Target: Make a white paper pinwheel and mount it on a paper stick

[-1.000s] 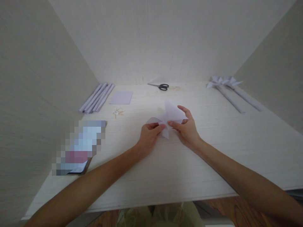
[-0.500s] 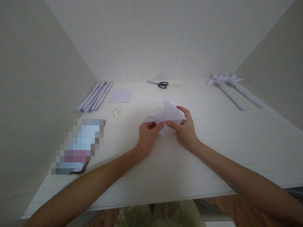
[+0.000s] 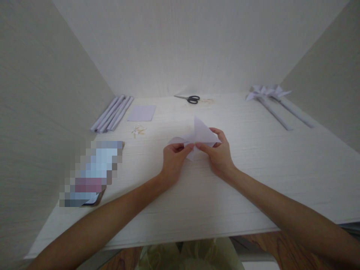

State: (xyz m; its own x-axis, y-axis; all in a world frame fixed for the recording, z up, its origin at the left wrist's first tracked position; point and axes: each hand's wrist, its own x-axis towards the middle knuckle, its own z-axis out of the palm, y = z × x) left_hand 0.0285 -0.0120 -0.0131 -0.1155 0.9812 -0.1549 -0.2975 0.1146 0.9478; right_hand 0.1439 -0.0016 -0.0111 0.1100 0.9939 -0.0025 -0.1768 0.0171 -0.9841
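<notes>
A pale lilac sheet of paper (image 3: pixel 201 132), partly folded into pointed flaps like a pinwheel, lies at the middle of the white table (image 3: pixel 253 180). My left hand (image 3: pixel 173 159) pinches its left flap near the centre. My right hand (image 3: pixel 219 153) pinches the centre from the right, with its fingers curled round the right flap. The thumbs of both hands meet at the paper's middle.
Several rolled paper tubes (image 3: pixel 111 114) and a flat lilac square (image 3: pixel 141 112) lie at the back left, with small pins (image 3: pixel 137 130) near them. Scissors (image 3: pixel 189 98) rest at the back wall. Two finished paper pinwheels on sticks (image 3: pixel 274 103) lie back right. A blurred phone-like object (image 3: pixel 91 174) lies left.
Both hands have kept hold of the folded paper with only small shifts of the fingers. The view has tilted slightly, so everything sits a little higher and to the left.
</notes>
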